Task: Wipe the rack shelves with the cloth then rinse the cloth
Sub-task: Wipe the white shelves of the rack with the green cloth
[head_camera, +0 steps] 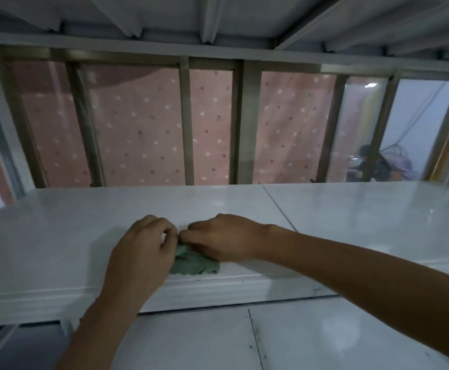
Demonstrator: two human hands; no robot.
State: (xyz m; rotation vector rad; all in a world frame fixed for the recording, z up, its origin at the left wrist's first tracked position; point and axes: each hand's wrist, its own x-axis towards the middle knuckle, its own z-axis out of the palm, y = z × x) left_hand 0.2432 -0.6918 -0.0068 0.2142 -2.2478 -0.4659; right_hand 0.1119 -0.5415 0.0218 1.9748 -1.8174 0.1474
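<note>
A crumpled green cloth [195, 263] lies near the front edge of a glossy white rack shelf [351, 217]. My left hand [142, 252] and my right hand [223, 240] meet over it, fingers curled, pinching its upper edge. Most of the cloth is hidden under the two hands; only its lower part shows between them.
A second white shelf [325, 337] lies below the front edge. Metal bars [186, 124] stand behind the shelf, with a pink dotted curtain [138, 124] beyond. Another shelf's underside [218, 14] hangs overhead. Dark objects [378, 164] sit far right behind the bars.
</note>
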